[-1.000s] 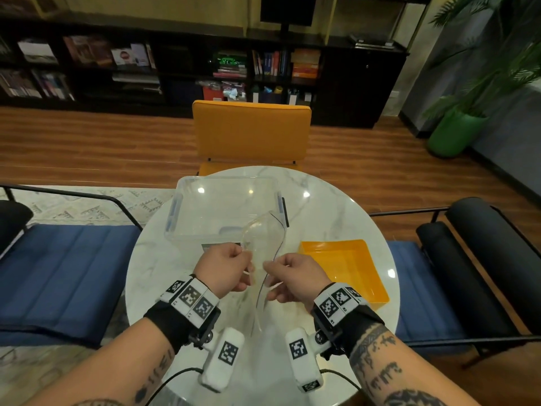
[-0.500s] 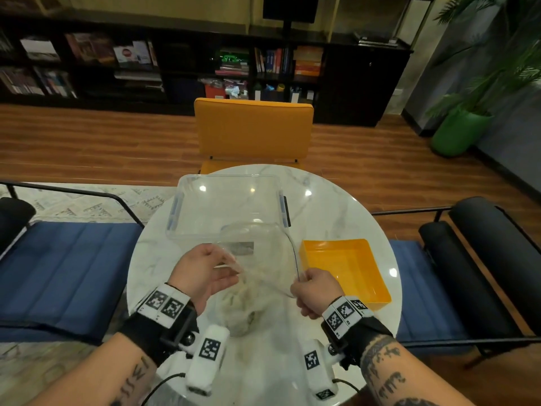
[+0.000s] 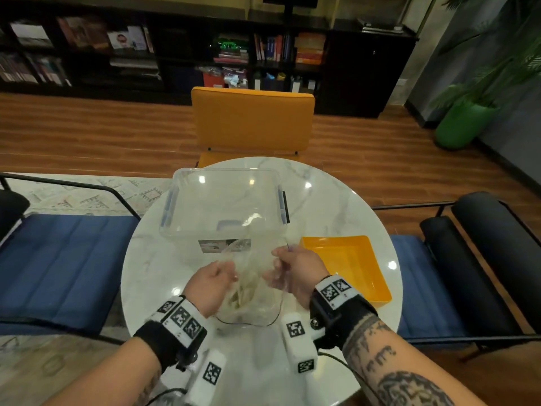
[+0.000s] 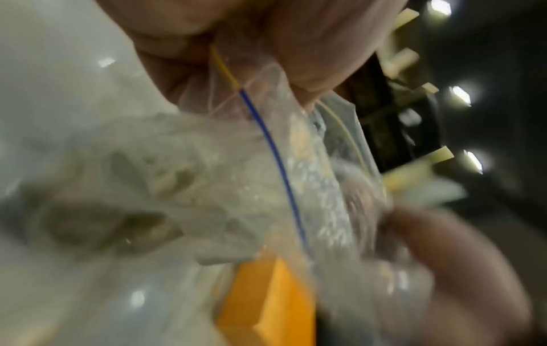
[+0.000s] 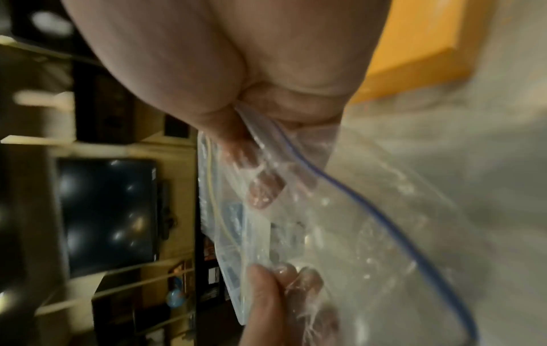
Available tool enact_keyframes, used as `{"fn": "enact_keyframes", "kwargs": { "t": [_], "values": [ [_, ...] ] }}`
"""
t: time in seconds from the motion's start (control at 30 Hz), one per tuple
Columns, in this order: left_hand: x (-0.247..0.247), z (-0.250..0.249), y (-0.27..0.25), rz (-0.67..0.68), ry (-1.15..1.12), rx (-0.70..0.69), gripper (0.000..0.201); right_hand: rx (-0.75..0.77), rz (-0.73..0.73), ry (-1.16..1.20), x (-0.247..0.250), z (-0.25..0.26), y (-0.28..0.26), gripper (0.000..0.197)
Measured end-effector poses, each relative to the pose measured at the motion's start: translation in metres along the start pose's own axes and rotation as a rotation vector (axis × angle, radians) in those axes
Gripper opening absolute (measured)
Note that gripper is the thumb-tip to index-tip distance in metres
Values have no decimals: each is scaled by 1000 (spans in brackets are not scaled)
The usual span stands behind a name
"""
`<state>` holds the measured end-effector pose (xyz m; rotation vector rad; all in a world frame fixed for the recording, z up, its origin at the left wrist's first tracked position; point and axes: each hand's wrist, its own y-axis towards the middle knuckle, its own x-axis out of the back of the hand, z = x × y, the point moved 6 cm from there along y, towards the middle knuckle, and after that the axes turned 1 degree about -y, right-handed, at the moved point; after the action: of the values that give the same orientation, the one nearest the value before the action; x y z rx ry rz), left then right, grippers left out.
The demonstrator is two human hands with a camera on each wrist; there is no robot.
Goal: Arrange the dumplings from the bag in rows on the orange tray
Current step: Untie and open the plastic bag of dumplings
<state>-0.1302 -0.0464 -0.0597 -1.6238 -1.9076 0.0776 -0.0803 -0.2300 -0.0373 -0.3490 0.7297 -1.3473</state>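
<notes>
fingers of both hands pinch the bag (image 3: 248,291), its open mouth facing the person.

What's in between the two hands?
The clear bag of dumplings. The left hand and right hand each grip a side of its top, seen from the head view.

**Around my round table**

My marble table (image 3: 336,218) carries a clear plastic storage bin (image 3: 225,206) with blue latches. Across from me stands an orange chair (image 3: 253,121); blue-cushioned benches (image 3: 58,259) flank both sides. Beyond, dark bookshelves (image 3: 140,48) hold books, and a green planter (image 3: 459,124) sits far right.
</notes>
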Motion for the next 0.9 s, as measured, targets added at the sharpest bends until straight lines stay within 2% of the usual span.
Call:
{"fn": "enact_keyframes", "kwargs": {
  "t": [0.03,0.1,0.17,0.23,0.27,0.3,0.37,0.43,0.47,0.5,0.53,0.57,0.6,0.63,0.7,0.73,0.77,0.83,0.9],
  "values": [
    [0,9,4,17,-147,108,40,-61,1,65,3,-6,1,7],
    [-1,19,8,51,-564,330,47,-118,-18,22,16,-23,7,10],
    [-4,19,15,105,-888,463,54,-45,11,-318,27,-32,14,36],
    [-6,11,25,145,-993,467,57,76,128,-827,26,-41,16,66],
    [-10,8,27,152,-1031,481,52,116,175,-1012,25,-45,17,66],
    [-13,3,24,145,-1024,496,47,126,176,-1076,27,-48,21,56],
    [-20,-4,14,119,-1018,526,39,77,136,-981,33,-49,23,39],
    [-23,-5,6,130,-1080,514,32,-56,81,-540,37,-48,25,29],
    [-23,-2,7,151,-1012,455,29,-126,55,-303,36,-47,25,27],
    [-20,1,9,177,-851,362,26,-180,26,-126,35,-46,27,27],
    [-15,9,15,206,-579,254,35,-221,-12,-34,35,-44,29,27],
    [-13,19,21,213,-295,180,50,-242,-56,18,36,-44,32,28],
    [-12,28,25,193,-70,130,57,-251,-92,49,36,-42,33,28],
    [-12,36,29,168,9,126,53,-256,-116,83,38,-41,35,28],
    [-6,52,34,19,107,94,27,-294,-91,154,38,-40,32,27],
    [0,58,37,-17,93,131,19,-309,-75,165,38,-40,28,24],
    [0,63,37,-29,-78,226,16,-309,-43,156,40,-42,27,23],
    [-10,65,33,59,-546,421,12,-291,44,77,43,-49,26,28],
    [-18,50,29,163,-879,499,17,-204,97,-238,47,-55,31,43]
  ]
}}
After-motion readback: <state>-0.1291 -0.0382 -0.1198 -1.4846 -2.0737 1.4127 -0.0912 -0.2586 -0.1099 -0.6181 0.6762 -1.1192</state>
